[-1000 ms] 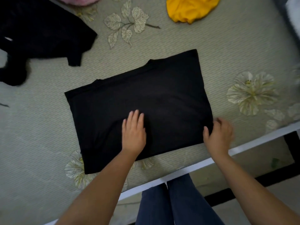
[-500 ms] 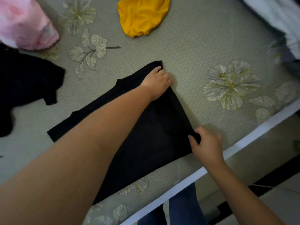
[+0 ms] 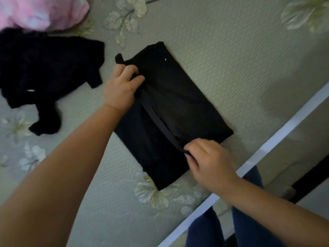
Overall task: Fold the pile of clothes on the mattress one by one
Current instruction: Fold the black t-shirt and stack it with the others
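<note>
A black shirt (image 3: 179, 104) lies folded into a narrow rectangle on the green floral mattress (image 3: 240, 68). One half is laid over the other, and its hem runs as a band down the middle. My left hand (image 3: 121, 86) grips the folded-over edge at the far end, fingers curled round the cloth. At the near end, close to the mattress's white edge, my right hand (image 3: 208, 161) pinches the same edge. A small flap of fabric sticks out beyond my left hand.
A crumpled black garment (image 3: 44, 75) lies at the left, with a pink one (image 3: 41, 11) behind it at the top left. The mattress's white border (image 3: 267, 148) runs diagonally at the right, my blue-trousered legs (image 3: 240, 227) beyond it.
Both hands have brought the shirt's right side over onto its left, halving its width. My left hand went from pressing flat to gripping the far corner. The yellow garment has left the view.
</note>
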`<state>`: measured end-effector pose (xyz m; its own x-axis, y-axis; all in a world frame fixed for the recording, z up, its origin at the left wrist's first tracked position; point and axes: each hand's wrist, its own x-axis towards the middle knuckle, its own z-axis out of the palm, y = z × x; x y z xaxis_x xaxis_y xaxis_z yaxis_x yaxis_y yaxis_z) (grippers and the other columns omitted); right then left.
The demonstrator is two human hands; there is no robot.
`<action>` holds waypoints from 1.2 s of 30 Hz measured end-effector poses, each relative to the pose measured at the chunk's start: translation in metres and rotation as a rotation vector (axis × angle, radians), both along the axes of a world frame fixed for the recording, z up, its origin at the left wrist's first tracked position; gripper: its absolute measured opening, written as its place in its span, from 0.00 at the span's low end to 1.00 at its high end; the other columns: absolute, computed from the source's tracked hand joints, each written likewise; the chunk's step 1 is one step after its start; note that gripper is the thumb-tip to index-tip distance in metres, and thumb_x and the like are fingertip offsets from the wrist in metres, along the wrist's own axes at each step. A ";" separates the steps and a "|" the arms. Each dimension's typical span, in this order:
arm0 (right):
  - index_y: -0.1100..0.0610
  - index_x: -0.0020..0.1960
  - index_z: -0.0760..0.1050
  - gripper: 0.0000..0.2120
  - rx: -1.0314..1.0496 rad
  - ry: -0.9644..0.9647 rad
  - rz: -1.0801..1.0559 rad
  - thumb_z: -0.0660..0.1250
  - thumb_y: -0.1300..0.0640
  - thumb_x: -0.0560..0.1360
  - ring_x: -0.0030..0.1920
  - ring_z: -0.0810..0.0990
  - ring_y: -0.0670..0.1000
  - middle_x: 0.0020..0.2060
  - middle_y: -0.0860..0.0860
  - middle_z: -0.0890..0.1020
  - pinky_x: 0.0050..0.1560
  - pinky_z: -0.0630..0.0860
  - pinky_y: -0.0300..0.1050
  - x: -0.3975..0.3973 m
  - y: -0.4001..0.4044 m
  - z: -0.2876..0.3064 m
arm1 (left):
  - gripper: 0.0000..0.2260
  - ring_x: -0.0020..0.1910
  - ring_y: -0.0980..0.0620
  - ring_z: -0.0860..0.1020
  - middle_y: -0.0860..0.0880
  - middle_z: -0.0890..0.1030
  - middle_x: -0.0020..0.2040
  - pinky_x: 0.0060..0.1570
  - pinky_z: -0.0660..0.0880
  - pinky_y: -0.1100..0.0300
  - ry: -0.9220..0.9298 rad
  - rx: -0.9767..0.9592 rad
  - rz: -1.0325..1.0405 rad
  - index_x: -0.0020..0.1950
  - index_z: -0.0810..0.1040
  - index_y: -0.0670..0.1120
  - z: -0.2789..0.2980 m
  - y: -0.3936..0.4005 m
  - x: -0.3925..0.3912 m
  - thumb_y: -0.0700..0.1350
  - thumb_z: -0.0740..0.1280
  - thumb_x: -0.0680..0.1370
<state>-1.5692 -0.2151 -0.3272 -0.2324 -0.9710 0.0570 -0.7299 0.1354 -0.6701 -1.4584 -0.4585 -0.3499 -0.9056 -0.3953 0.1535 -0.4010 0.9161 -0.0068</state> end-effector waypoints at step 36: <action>0.60 0.33 0.78 0.17 0.446 0.406 -0.191 0.78 0.66 0.46 0.31 0.79 0.52 0.30 0.53 0.79 0.42 0.63 0.44 0.170 0.021 -0.068 | 0.17 0.59 0.27 0.71 0.28 0.75 0.56 0.52 0.68 0.32 -0.242 0.419 -0.134 0.53 0.75 0.27 -0.072 0.007 0.154 0.25 0.67 0.64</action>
<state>-1.3991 -0.1945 -0.3953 -0.4485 -0.8654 -0.2235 -0.8497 0.4904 -0.1939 -1.3044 -0.4512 -0.4219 -0.9425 -0.2562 -0.2146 -0.3125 0.9032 0.2943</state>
